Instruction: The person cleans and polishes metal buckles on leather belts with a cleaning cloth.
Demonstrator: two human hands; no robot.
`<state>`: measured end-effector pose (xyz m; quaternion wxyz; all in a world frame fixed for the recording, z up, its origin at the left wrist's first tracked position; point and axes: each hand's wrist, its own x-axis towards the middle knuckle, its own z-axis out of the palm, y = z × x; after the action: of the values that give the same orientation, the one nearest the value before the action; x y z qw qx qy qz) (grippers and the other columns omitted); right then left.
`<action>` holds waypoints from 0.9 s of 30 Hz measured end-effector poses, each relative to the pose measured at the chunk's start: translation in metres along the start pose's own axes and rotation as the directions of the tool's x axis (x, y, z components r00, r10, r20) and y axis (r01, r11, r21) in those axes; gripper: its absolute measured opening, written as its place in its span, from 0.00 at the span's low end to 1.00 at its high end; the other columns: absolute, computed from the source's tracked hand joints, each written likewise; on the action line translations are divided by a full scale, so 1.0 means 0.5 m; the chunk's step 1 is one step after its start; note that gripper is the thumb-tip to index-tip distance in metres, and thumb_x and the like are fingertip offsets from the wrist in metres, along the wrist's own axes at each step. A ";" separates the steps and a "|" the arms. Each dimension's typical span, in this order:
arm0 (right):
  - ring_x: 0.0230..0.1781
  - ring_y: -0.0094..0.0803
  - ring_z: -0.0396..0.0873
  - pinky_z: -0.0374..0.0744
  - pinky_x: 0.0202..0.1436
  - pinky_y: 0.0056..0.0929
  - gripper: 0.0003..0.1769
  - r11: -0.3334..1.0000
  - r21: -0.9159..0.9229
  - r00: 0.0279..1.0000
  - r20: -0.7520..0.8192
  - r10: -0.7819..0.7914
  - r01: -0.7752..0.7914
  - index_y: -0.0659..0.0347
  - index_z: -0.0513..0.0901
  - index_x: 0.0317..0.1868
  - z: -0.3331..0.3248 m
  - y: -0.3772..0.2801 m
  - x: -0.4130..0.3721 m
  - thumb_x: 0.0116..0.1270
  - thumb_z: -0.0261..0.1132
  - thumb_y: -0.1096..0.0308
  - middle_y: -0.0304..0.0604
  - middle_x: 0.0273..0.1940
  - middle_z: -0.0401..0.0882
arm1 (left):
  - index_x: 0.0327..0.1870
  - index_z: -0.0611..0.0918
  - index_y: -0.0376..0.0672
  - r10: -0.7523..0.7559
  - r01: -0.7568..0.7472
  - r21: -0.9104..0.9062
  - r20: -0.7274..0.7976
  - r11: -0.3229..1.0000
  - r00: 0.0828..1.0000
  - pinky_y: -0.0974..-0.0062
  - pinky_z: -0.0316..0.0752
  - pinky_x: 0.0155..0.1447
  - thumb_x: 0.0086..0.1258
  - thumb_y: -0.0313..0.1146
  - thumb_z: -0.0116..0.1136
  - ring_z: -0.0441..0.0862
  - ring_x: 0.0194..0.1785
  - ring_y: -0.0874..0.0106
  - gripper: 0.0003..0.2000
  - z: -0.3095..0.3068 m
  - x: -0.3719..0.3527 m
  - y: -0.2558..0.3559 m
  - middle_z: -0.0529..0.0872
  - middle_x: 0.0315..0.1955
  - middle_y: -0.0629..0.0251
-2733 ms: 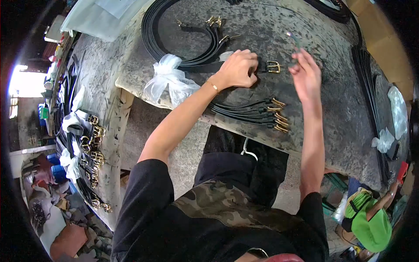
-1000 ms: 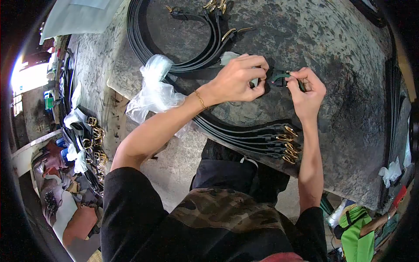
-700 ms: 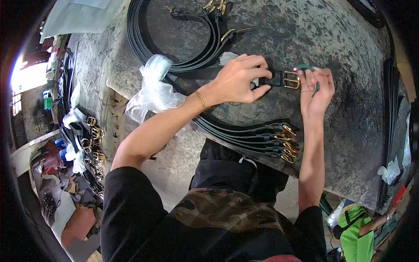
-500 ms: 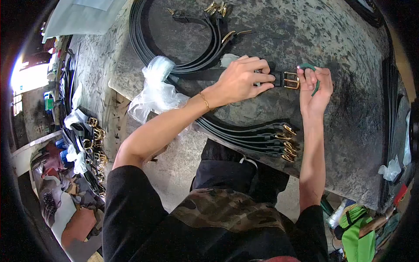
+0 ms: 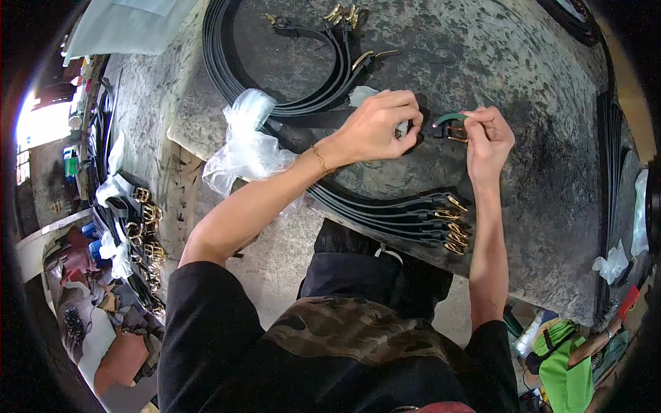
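Note:
A black belt [image 5: 313,119] runs across the table to a gold-coloured buckle [image 5: 456,131]. My left hand [image 5: 385,126] is over the belt just left of the buckle, its fingers curled around something white and small that I cannot make out. My right hand [image 5: 487,138] pinches a curved green strip [image 5: 451,117], whose free end reaches over the buckle. Below my hands, several black belts [image 5: 385,213] lie side by side with gold buckles at their right ends. Clear crumpled plastic [image 5: 251,141] wraps the belts near my left forearm.
More black belts curve over the upper part of the dark, worn table [image 5: 544,158]. Buckled belts [image 5: 141,234] hang at the left above leather scraps [image 5: 124,354]. Further dark straps [image 5: 609,179] line the right edge, and a bright green item [image 5: 568,375] is at lower right.
My right hand has moved slightly left, and the green strip now reaches over the buckle instead of curving to its right. My left hand has shifted a little left.

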<state>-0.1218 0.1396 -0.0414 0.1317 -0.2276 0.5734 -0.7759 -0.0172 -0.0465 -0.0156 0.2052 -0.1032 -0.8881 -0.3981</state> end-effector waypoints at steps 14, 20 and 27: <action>0.28 0.13 0.71 0.70 0.32 0.16 0.03 0.969 -0.248 0.997 0.069 0.028 -0.010 0.69 0.78 0.31 0.027 -0.027 -0.010 0.59 0.63 0.84 0.33 0.27 0.76 | 0.31 0.77 0.36 -0.003 -0.004 0.053 0.138 0.999 0.990 0.65 0.72 0.44 0.48 0.17 0.56 0.76 0.38 0.57 0.08 -0.016 0.004 0.000 0.76 0.32 0.60; 0.28 0.13 0.71 0.68 0.30 0.16 0.03 0.964 -0.265 0.997 0.072 0.034 -0.014 0.68 0.78 0.30 0.027 -0.025 -0.008 0.58 0.63 0.83 0.32 0.26 0.76 | 0.30 0.76 0.36 0.000 -0.008 0.060 0.140 0.998 0.990 0.65 0.71 0.44 0.48 0.17 0.55 0.75 0.38 0.57 0.08 -0.017 0.006 0.004 0.75 0.32 0.59; 0.27 0.12 0.70 0.67 0.29 0.16 0.03 0.967 -0.253 0.997 0.060 0.048 -0.031 0.68 0.78 0.30 0.029 -0.031 -0.008 0.59 0.64 0.82 0.32 0.26 0.76 | 0.30 0.75 0.36 0.009 -0.016 0.057 0.116 0.998 0.993 0.65 0.71 0.44 0.49 0.17 0.54 0.75 0.38 0.57 0.08 -0.014 0.006 0.003 0.75 0.32 0.59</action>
<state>-0.1102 0.1342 -0.0242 0.1358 -0.2564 0.6672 -0.6860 -0.0172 -0.0509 -0.0092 0.1588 -0.1255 -0.9089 -0.3645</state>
